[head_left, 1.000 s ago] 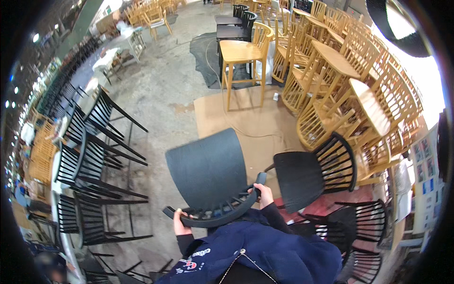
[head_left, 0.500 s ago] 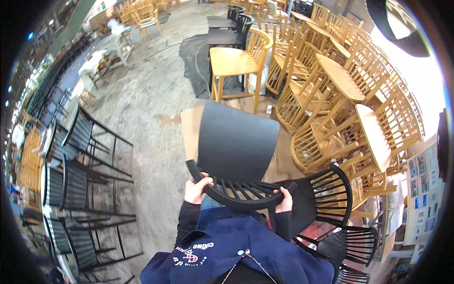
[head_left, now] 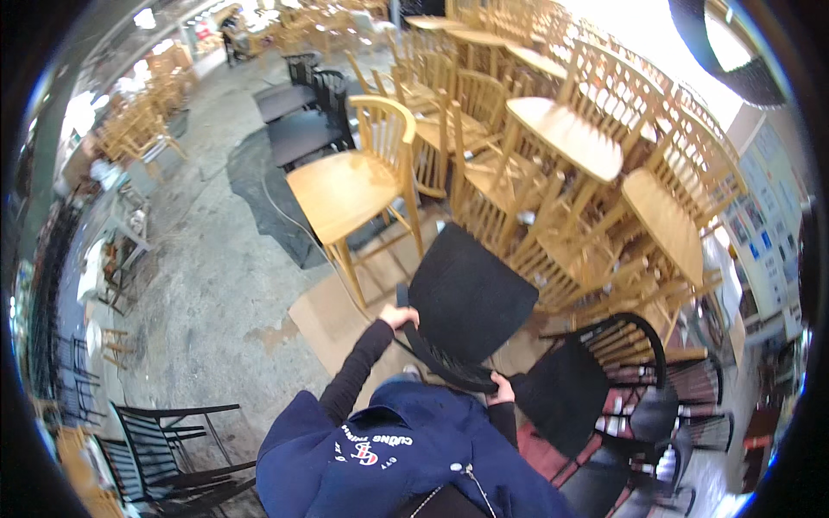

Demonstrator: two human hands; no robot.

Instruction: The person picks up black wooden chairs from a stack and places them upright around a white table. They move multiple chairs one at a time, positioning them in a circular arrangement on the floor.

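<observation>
A black chair (head_left: 471,298) stands before me, its broad seat facing away and its curved back rail close to my body. My left hand (head_left: 399,317) is closed around the left end of that rail. On the rail's right end, my right hand (head_left: 500,389) is closed too. The spindles between rail and seat are mostly dark and blurred. Close to my right hand stands another black chair (head_left: 566,395), with a rounded spindle back.
Several pale wooden chairs (head_left: 561,129) are stacked ahead and to the right. One light wooden chair (head_left: 345,194) stands ahead left, with black chairs (head_left: 302,138) behind it. Cardboard (head_left: 324,319) lies on the concrete floor. More black chairs (head_left: 164,449) stand at lower left.
My view has turned right, so the surroundings have shifted left. The black chair has swung round with me, its seat now pointing toward the stacked chairs. Both hands keep hold of its rail.
</observation>
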